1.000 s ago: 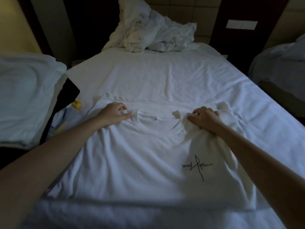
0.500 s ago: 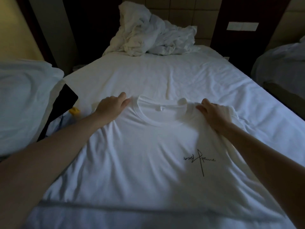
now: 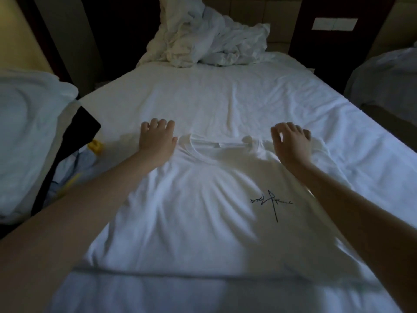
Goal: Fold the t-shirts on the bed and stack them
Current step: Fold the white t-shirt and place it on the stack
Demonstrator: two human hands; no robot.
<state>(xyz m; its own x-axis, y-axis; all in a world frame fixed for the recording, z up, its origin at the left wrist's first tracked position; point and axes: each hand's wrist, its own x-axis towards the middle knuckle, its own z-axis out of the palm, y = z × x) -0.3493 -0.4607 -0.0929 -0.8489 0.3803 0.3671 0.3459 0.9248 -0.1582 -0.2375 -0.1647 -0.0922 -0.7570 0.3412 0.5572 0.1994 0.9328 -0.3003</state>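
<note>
White t-shirt (image 3: 203,199) flat mid-frame on bed (image 3: 225,98); left hand (image 3: 156,141) spread flat at one shoulder; right hand (image 3: 290,143) loose-fingered at the other, empty

T-shirt (image 3: 191,222) print (image 3: 270,201) illegible; its left edge hidden under forearm (image 3: 101,199).
</note>
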